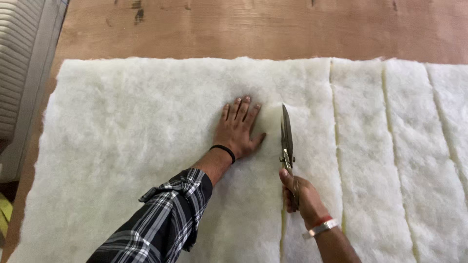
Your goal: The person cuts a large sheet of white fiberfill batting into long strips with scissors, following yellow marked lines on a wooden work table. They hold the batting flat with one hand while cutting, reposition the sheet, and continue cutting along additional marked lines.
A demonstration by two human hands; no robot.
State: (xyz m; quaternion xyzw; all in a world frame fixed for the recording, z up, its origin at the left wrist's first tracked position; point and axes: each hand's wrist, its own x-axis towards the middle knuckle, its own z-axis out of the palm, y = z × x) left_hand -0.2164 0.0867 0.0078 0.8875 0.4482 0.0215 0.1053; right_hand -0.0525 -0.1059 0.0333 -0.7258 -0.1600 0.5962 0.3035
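A wide sheet of white fluffy batting [131,146] covers a wooden table [253,29]. My left hand [239,129] lies flat on the batting, fingers spread, pressing it down just left of a cut line. My right hand [302,195] grips the handles of long metal scissors [286,136], whose blades point away from me and sit in the batting along the cut. A slit [282,229] runs from the near edge up to the scissors. A black band sits on my left wrist, a metal bangle on my right.
To the right of the scissors lie several narrow strips of batting [360,146] separated by straight cuts. A white ribbed object [17,63] stands beyond the table's left edge. Bare wood shows along the far side.
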